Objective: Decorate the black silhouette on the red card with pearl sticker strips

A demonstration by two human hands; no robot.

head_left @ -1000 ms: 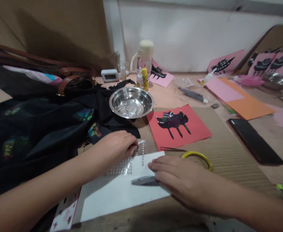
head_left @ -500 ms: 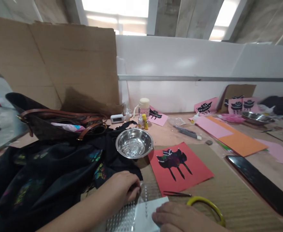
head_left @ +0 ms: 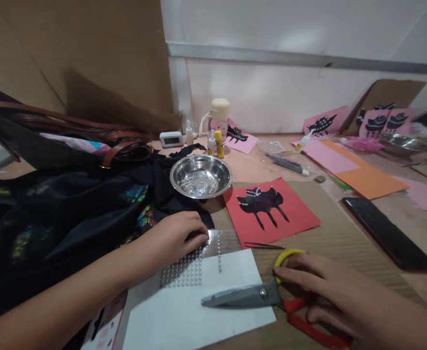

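My left hand (head_left: 179,236) is closed, its thumb and fingers curled at the upper edge of a clear sheet of pearl stickers (head_left: 181,273). White paper (head_left: 177,318) lies beneath that sheet. At the right, my right hand (head_left: 330,279) has its fingers in the yellow and red handles of a pair of scissors (head_left: 240,296), whose closed blades point left over the white paper. Thin tweezers (head_left: 264,246) lie just beyond the scissors. Behind them rests a red card (head_left: 295,214) bearing a black cut-out shape (head_left: 260,201) with rows of small pearls.
A steel bowl (head_left: 177,183) with small clear pieces stands behind my left hand. Black cloth (head_left: 71,218) and a brown bag (head_left: 24,136) fill the left. Glue bottles (head_left: 218,144) and a jar (head_left: 219,116) stand at the back. A black phone (head_left: 388,233) lies right, near orange card (head_left: 373,177).
My right hand has moved from the white paper onto the scissors, which now lie across it. My left hand stays at the pearl sheet. The view has tilted downward.
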